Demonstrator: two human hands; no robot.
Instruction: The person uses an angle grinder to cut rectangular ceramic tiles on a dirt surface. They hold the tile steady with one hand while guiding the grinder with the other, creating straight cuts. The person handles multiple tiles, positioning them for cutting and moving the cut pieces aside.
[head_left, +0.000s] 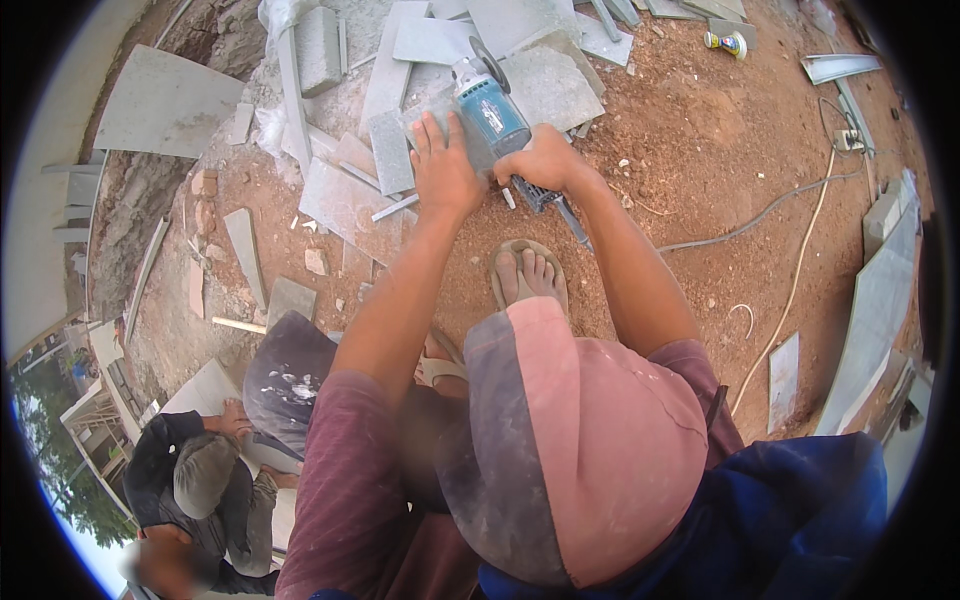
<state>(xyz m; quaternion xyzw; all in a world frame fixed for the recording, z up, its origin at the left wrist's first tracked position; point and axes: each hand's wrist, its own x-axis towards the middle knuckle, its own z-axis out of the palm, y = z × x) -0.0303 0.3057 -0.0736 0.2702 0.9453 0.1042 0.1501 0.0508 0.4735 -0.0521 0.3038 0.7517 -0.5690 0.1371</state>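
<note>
My right hand [548,160] is wrapped round the rear of a teal angle grinder [492,110]. The grinder's dark round disc [489,64] points away from me, over the pale stone slabs. Fingers stretched out, my left hand [443,165] lies flat on a grey slab just left of the grinder and holds nothing. Beside that hand is a narrow blue-grey slab piece [390,150]. A grey power cord [745,232] runs off to the right over the soil. I cannot tell whether the disc touches the slab.
Several cut slabs lie piled ahead, with a large slab [165,103] at the far left. My sandalled foot [528,275] is close behind the grinder. Another person [205,475] crouches at the lower left. Long slabs [868,310] and a socket block [848,140] lie at right.
</note>
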